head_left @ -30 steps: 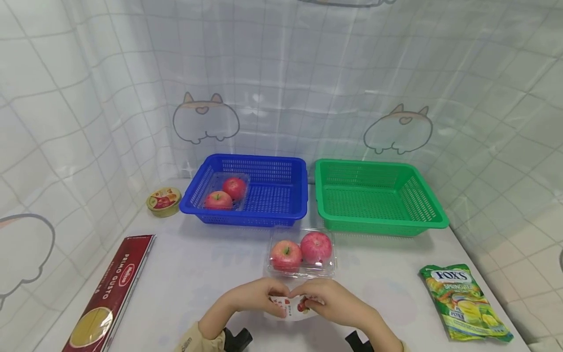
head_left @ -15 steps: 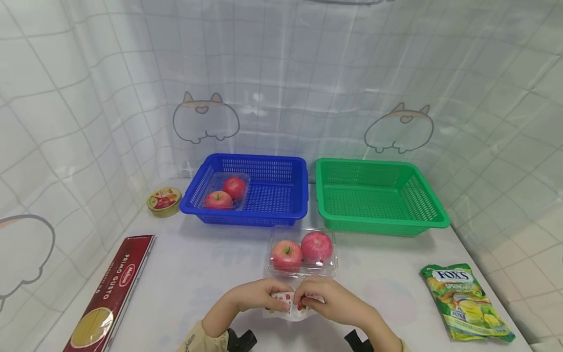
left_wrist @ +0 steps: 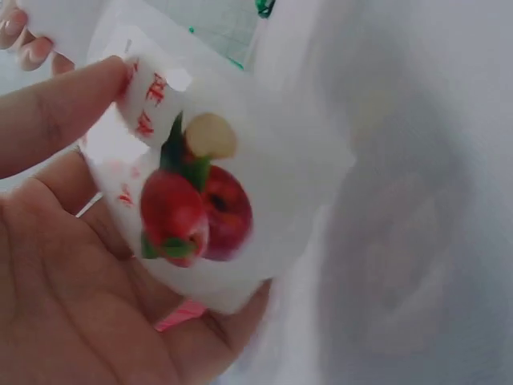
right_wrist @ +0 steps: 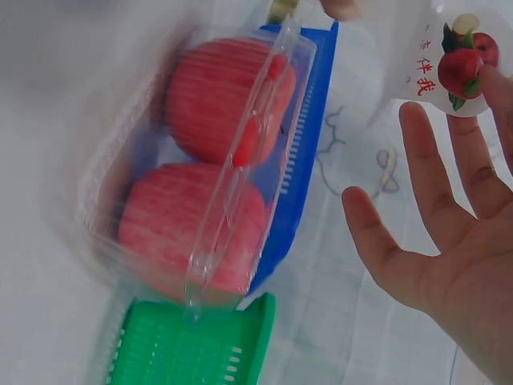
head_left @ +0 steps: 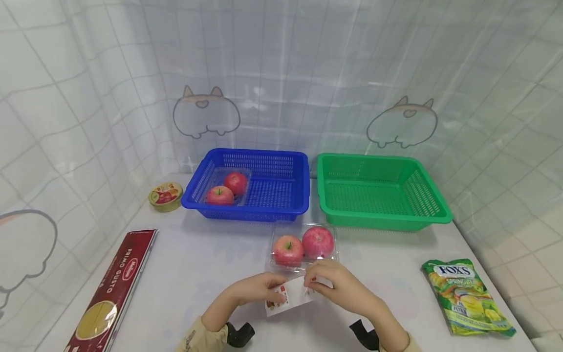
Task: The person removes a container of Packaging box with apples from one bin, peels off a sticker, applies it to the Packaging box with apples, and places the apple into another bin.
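Note:
A thin white label, printed with red apples and red characters, stretches slantwise between my hands at the front of the table. My left hand pinches its left end, with the thumb across the printed face in the left wrist view. At the upper right end, my right hand pinches the label between thumb and finger; its other fingers are spread out in the right wrist view. Just beyond the hands lies a closed clear plastic box with two red apples in it.
A blue basket behind holds another clear box of two apples. Beside it is a green basket. A round tin and a red spaghetti pack lie left; a green candy bag lies right.
My right hand has moved up and slightly to the right. The label, lower and bowed before, is now spread out flatter and tilted, its right end higher.

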`<state>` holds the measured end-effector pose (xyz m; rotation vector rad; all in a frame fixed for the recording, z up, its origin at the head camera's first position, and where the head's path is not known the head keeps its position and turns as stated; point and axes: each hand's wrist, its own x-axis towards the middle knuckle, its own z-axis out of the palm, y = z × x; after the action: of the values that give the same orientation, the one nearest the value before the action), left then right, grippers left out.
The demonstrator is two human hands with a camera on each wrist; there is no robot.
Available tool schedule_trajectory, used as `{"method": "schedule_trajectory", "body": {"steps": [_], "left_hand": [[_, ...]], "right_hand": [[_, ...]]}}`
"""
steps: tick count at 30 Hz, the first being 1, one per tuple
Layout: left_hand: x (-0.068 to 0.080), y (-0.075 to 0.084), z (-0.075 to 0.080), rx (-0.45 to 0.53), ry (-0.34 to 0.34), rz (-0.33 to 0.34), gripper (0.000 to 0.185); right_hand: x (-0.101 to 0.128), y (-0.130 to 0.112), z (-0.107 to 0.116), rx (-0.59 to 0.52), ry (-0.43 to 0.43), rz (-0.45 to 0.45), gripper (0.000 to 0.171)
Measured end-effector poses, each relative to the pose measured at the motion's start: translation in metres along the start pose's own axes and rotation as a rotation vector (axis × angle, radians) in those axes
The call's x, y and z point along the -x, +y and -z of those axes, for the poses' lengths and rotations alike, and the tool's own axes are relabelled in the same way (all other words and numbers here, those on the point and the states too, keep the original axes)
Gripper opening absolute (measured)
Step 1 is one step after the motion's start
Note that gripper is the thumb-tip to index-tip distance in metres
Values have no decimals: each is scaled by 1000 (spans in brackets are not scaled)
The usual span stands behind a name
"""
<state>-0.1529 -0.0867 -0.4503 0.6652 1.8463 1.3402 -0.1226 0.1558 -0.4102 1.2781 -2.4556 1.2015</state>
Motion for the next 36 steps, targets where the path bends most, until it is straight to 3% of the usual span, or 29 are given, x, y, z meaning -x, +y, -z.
{"method": "schedule_trajectory", "body": {"steps": [6, 11, 15, 23, 26, 30, 33, 36], "left_hand": [[-3, -2, -2, -93, 30, 26, 7], [-8, -3, -7, -319, 65, 12, 11], [-9, 1, -11, -487, 84, 5, 23], [-3, 11, -13, -637, 134, -18, 48], [-1, 13, -13, -659, 158, -26, 51], [2, 18, -13, -596, 129, -51, 40], [3, 22, -12, -556, 108, -69, 33], [4, 25, -13, -573, 138, -83, 31]], "right_hand": [[1, -2, 10, -44, 33, -91, 16], [-1, -1, 15, -123, 63, -155, 14], [-7, 6, 16, -173, 111, -212, 11], [-23, 29, 19, -371, 218, -382, 11], [-31, 39, 20, -363, 233, -468, 15], [-41, 52, 19, -317, 223, -557, 19], [-45, 61, 15, -315, 225, -599, 22], [-49, 63, 11, -327, 244, -633, 23]]}}
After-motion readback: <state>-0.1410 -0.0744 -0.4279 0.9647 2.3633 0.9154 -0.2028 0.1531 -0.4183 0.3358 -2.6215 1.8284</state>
